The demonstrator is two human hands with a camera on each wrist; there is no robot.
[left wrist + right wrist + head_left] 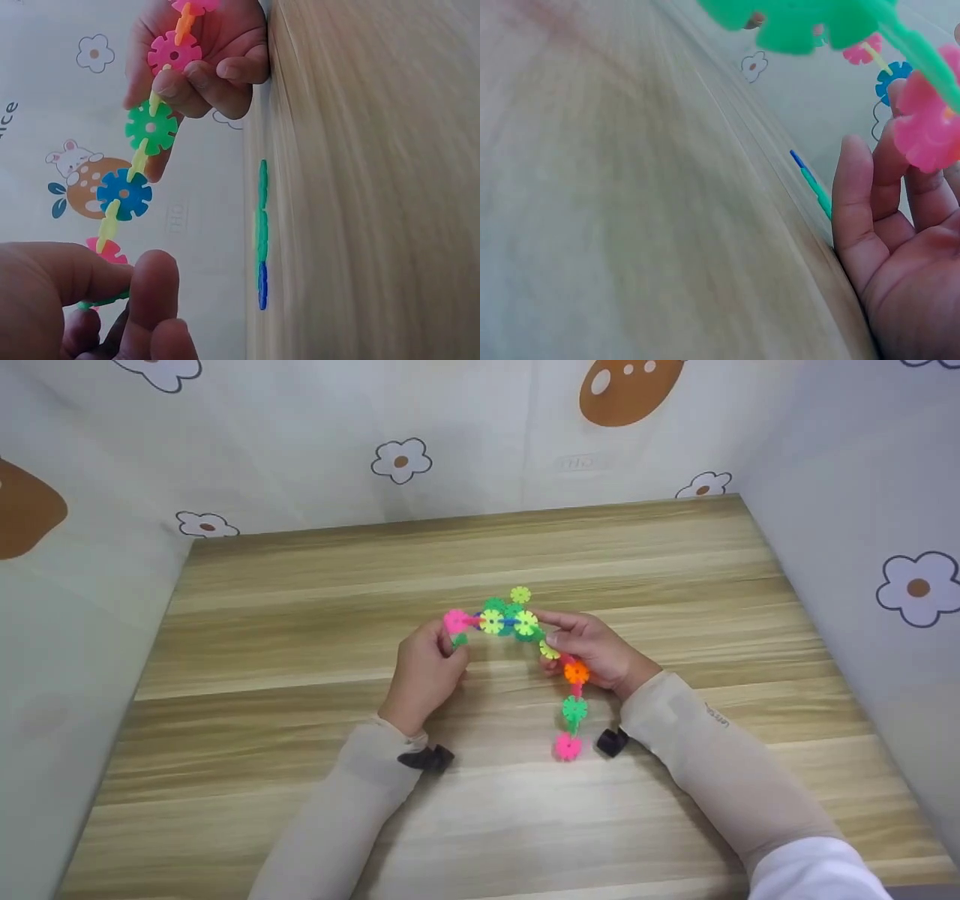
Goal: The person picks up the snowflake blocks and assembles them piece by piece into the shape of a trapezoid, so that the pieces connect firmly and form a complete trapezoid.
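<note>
A chain of notched plastic snowflake discs (491,622), in pink, yellow, blue, green and orange, is stretched between the two hands above the table. At its left end my left hand (427,671) pinches a green disc (112,300) between thumb and finger, beside a pink disc (455,622). My right hand (600,651) holds the chain farther along, thumb against a yellow disc (550,650). From there the orange disc (577,673), a green disc and the end pink disc (568,748) hang toward the front. In the right wrist view the near green disc (787,26) is blurred.
Several joined green and blue discs (262,225) lie flat on the wooden table (285,780), behind the chain. Patterned cloth walls (480,420) stand at the table's back and sides. Each wrist carries a black strap mount (427,758).
</note>
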